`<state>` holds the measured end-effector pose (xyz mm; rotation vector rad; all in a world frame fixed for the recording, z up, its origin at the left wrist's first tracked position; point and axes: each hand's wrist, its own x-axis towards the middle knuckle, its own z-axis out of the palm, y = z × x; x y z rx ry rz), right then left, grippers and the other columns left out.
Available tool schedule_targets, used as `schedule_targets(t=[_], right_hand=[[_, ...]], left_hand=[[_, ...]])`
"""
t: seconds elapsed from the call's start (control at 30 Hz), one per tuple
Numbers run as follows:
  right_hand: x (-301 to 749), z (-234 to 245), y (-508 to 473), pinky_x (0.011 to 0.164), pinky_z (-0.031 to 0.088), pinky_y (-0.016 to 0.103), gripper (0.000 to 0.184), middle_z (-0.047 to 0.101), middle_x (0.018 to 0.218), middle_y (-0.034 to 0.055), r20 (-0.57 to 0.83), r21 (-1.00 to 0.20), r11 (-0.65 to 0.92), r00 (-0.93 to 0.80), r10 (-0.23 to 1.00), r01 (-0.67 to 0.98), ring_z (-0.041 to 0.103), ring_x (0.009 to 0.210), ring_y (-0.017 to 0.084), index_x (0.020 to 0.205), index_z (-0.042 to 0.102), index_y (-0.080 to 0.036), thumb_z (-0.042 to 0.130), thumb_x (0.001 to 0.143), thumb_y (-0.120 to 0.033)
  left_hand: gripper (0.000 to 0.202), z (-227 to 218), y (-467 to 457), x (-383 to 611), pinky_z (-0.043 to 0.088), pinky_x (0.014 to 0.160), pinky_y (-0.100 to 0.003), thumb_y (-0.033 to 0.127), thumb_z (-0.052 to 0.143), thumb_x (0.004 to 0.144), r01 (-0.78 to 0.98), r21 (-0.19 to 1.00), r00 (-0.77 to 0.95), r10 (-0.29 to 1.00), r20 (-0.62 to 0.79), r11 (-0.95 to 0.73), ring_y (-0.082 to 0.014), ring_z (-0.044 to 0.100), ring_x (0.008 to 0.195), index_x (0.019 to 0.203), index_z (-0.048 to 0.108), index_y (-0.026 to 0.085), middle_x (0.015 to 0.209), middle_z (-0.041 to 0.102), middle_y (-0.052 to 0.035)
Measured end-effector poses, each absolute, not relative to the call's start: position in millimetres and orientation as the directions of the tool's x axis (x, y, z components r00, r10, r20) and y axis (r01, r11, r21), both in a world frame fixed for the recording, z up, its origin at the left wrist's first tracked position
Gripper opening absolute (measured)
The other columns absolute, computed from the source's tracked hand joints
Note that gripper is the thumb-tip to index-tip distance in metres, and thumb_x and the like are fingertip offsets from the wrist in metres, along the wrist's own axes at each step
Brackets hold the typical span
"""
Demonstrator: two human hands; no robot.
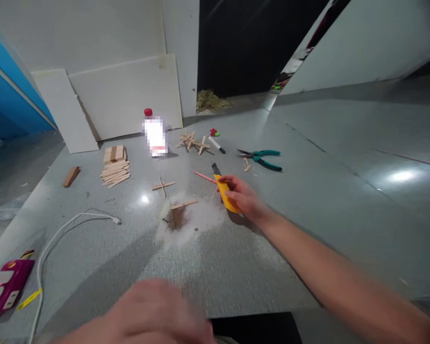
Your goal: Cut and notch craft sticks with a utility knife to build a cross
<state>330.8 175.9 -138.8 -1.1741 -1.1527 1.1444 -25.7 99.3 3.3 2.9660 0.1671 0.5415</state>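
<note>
My right hand (244,197) is closed around a yellow utility knife (226,195), its dark blade end pointing up and away from me. Beside the knife a thin red-and-white strip (205,177) lies on the table. Low in the view, blurred by motion, is my left hand (154,310); its fingers do not show clearly. Between the hands and the far wall, two crossed wooden sticks (163,185) lie by a single wooden stick (184,204). Next to that stick is a pale patch of powder (208,215) with a brownish spot.
Stacked wooden sticks (115,172) and a wooden block (71,177) lie left. Behind are a red-capped bottle (156,138), a pile of sticks (189,142), a marker (217,144) and green-handled pliers (261,157). A white cable (68,222) curves near a magenta device (12,286).
</note>
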Motion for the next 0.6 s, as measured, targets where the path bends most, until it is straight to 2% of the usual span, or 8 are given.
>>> schedule_targets(t=[0.07,0.1,0.17,0.23,0.3,0.33,0.4,0.6], right_hand=[[327.2,-136.0,174.6,0.084,0.060,0.041,0.036,0.066,0.122,0.0086,0.050,-0.990,0.056,0.044,0.998,-0.130,0.068,0.098,0.021,0.128,0.061,-0.019,0.062,0.100,-0.041],[325.3,-133.9,174.0,0.082,0.060,0.040,0.036,0.067,0.120,0.0084,0.055,-0.984,0.060,0.036,0.998,-0.166,0.068,0.096,0.020,0.128,0.061,-0.020,0.061,0.101,-0.042],[320.3,-130.0,173.1,0.081,0.060,0.039,0.036,0.067,0.119,0.0081,0.072,-0.974,0.078,0.036,0.997,-0.213,0.068,0.093,0.019,0.128,0.061,-0.020,0.060,0.101,-0.043],[313.1,-128.7,173.2,0.080,0.060,0.038,0.035,0.066,0.120,0.0081,0.093,-0.968,0.104,0.057,0.994,-0.230,0.068,0.093,0.019,0.129,0.060,-0.021,0.061,0.101,-0.042],[304.4,-130.9,174.5,0.080,0.060,0.038,0.034,0.066,0.120,0.0079,0.109,-0.967,0.125,0.082,0.991,-0.222,0.068,0.094,0.019,0.129,0.060,-0.021,0.062,0.100,-0.039],[300.2,-132.9,175.5,0.080,0.060,0.038,0.033,0.066,0.119,0.0077,0.114,-0.969,0.131,0.094,0.989,-0.211,0.068,0.093,0.019,0.128,0.061,-0.020,0.063,0.100,-0.038],[293.8,-137.4,177.6,0.078,0.060,0.037,0.032,0.067,0.115,0.0069,0.113,-0.974,0.133,0.119,0.986,-0.181,0.068,0.091,0.018,0.125,0.062,-0.019,0.065,0.099,-0.037],[291.2,-142.8,186.0,0.071,0.060,0.033,0.032,0.069,0.108,0.0057,0.106,-0.992,0.119,0.266,0.958,-0.032,0.068,0.083,0.016,0.120,0.063,-0.017,0.061,0.101,-0.043]], left_hand=[[0.023,-13.5,118.6,-17.6,0.058,0.084,-0.031,0.023,0.048,0.103,0.126,0.168,0.920,0.179,0.349,-0.978,-0.0165,0.069,0.096,0.088,0.066,0.020,0.107,0.074,-0.0074],[0.024,-24.6,130.8,-13.9,0.057,0.083,-0.031,0.017,0.047,0.101,0.182,0.127,0.909,0.216,0.357,-0.975,-0.0162,0.070,0.095,0.085,0.065,0.018,0.103,0.075,-0.0059],[0.026,-48.3,158.9,-7.4,0.056,0.079,-0.032,0.017,0.048,0.100,0.240,0.119,0.900,0.266,0.345,-0.964,-0.0162,0.070,0.088,0.079,0.064,0.017,0.094,0.075,-0.0042],[0.029,-69.0,187.8,-0.8,0.056,0.080,-0.034,0.021,0.049,0.101,0.318,0.125,0.886,0.341,0.313,-0.940,-0.0169,0.070,0.086,0.078,0.064,0.016,0.094,0.074,-0.0045],[0.021,-83.2,212.8,7.1,0.058,0.081,-0.036,0.026,0.055,0.101,0.382,0.122,0.877,0.401,0.266,-0.916,-0.0173,0.069,0.087,0.087,0.067,0.015,0.098,0.072,-0.0050],[0.018,-88.1,222.7,11.6,0.058,0.085,-0.037,0.030,0.061,0.100,0.406,0.120,0.876,0.423,0.232,-0.906,-0.0176,0.068,0.093,0.099,0.067,0.014,0.104,0.071,-0.0054],[0.023,-94.5,236.4,20.9,0.059,0.090,-0.040,0.034,0.064,0.100,0.431,0.110,0.881,0.444,0.165,-0.896,-0.0190,0.067,0.100,0.111,0.066,0.015,0.113,0.068,-0.0069],[0.025,-102.1,243.9,37.9,0.060,0.085,-0.038,0.035,0.063,0.100,0.460,0.038,0.888,0.459,-0.038,-0.887,-0.0181,0.068,0.097,0.113,0.065,0.014,0.111,0.068,-0.0067]])
